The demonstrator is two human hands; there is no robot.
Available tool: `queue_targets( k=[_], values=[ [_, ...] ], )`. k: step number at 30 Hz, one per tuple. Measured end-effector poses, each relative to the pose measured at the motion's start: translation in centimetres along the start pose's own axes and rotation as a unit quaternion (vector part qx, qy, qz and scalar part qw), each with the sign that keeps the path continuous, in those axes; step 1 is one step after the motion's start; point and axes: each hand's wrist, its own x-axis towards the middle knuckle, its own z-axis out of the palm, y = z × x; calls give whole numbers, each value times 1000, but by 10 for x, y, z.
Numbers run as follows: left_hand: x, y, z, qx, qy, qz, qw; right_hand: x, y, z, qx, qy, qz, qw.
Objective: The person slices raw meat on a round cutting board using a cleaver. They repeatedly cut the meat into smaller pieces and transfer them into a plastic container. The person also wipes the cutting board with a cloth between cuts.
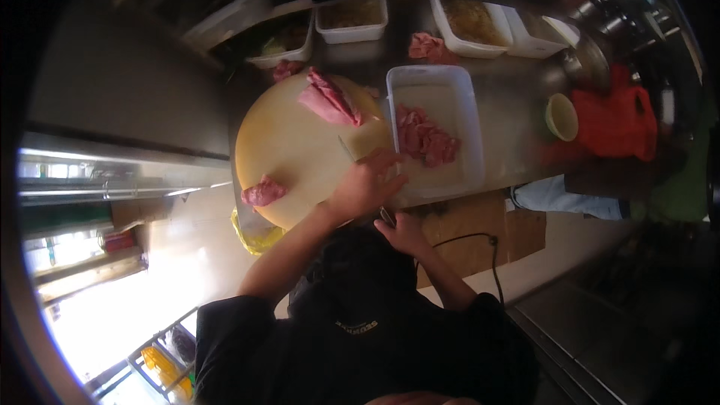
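A round cutting board [298, 152] bears a long piece of raw meat [332, 100] near its far edge and a smaller meat chunk [264, 191] at its left. My left hand [370, 180] is over the board's right edge beside a white plastic container [478, 140], fingers apart. Sliced raw meat [426, 138] lies in that container. A knife's blade [346, 148] shows beyond my left hand, which hides its middle. Closer to my body, my right hand [404, 233] grips a dark, shiny part in line with the blade, seemingly the knife's handle.
Food-filled white tubs [351, 34] line the back of the counter, with more raw meat [430, 48] near them. To the right are a pale green bowl [561, 117] and a red plastic bag [616, 121]. A yellow bag [256, 239] hangs by the board's near-left edge. A black cable [494, 264] hangs below the counter.
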Motion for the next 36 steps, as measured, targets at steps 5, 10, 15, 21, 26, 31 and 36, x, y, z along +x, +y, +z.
queue_targets(
  k=[5,10,15,21,26,31,36],
  values=[
    [-79,-125,-63,236,127,-57,962,-3,6,18,45,35,-73,996],
    [-152,-171,-108,336,205,-191,899,-5,-5,15,35,29,-102,994],
    [-168,-199,-109,373,181,-149,898,10,-23,14,25,5,-151,988],
    [-148,-231,-135,-80,284,-278,914,23,-26,17,24,-18,-144,989],
    [-123,-184,-128,-633,284,-221,685,25,-28,26,17,12,-138,990],
    [-93,-165,-128,-232,238,-333,882,24,-33,27,3,6,-110,994],
    [-84,-186,-96,344,176,-116,915,27,-47,27,-2,-4,-102,995]
  ],
)
